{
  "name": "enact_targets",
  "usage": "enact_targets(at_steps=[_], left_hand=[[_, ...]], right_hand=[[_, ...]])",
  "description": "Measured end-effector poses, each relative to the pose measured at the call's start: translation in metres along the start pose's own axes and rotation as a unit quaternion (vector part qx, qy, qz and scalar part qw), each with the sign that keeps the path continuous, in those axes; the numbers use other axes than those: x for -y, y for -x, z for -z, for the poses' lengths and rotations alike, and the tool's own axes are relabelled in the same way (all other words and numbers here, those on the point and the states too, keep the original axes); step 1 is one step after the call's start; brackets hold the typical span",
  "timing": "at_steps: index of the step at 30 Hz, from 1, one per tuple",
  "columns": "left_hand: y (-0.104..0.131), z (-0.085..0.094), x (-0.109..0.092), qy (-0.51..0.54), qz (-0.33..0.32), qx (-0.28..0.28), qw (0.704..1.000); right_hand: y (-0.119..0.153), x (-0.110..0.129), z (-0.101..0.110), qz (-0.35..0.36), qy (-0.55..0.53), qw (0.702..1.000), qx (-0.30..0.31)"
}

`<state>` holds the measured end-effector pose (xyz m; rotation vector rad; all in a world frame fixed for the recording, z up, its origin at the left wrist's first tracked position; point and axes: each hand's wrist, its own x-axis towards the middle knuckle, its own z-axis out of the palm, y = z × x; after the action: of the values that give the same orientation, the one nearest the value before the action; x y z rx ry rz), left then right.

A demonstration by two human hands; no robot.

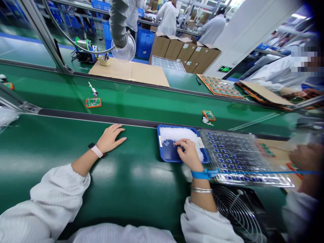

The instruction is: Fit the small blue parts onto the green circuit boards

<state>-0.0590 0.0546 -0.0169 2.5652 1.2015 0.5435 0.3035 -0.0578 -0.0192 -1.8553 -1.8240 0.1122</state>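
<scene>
My left hand (110, 137) rests palm down on the green bench (126, 182) near its dark edge strip, fingers stretched out and holding nothing. To its right, a shallow blue tray (165, 157) holds a heap of small white pieces (177, 132), with a few scattered over its bare floor. My right hand (188, 153) reaches over the tray's right half. Its fingers are bent together low over the scattered pieces; whatever lies between the fingertips is too small to make out. A blue strap with a cord circles my right wrist.
Clear plastic trays (235, 155) with rows of small blue parts stand right of the blue tray. A black fan (240, 212) sits nearer me. Beyond the edge strip, circuit boards (93, 102) lie on a green belt (141, 101). A co-worker's hand (306, 157) is at far right.
</scene>
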Motion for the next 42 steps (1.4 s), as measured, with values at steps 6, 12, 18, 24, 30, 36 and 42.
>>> enact_targets(at_steps=[6,12,18,24,30,36,42], left_hand=[[-0.0005,0.0015,-0.0015,-0.009,0.002,0.006,1.0],[-0.0011,0.0018,-0.0019,-0.006,0.001,0.006,1.0],[-0.001,-0.0001,-0.0006,-0.007,0.0,0.004,1.0],[-0.0009,0.002,-0.0022,-0.011,0.006,0.014,1.0],[-0.0014,0.0029,-0.0027,-0.007,0.004,0.016,1.0],[-0.0019,0.0024,-0.002,-0.011,0.001,0.015,1.0],[-0.0017,0.003,-0.0022,-0.007,0.004,0.023,1.0]], right_hand=[[-0.0013,0.0027,-0.0006,-0.006,0.002,1.0,-0.016],[-0.0004,0.0074,0.0002,0.008,-0.012,1.0,0.024],[-0.0008,0.002,0.0007,-0.012,0.035,0.999,-0.038],[-0.0008,-0.0022,-0.0056,0.004,0.052,0.998,-0.041],[-0.0017,-0.0004,-0.0047,0.007,0.04,0.998,-0.041],[-0.0013,-0.0009,-0.0057,0.011,0.049,0.998,-0.026],[-0.0005,-0.0022,-0.0048,0.012,0.034,0.999,-0.03]])
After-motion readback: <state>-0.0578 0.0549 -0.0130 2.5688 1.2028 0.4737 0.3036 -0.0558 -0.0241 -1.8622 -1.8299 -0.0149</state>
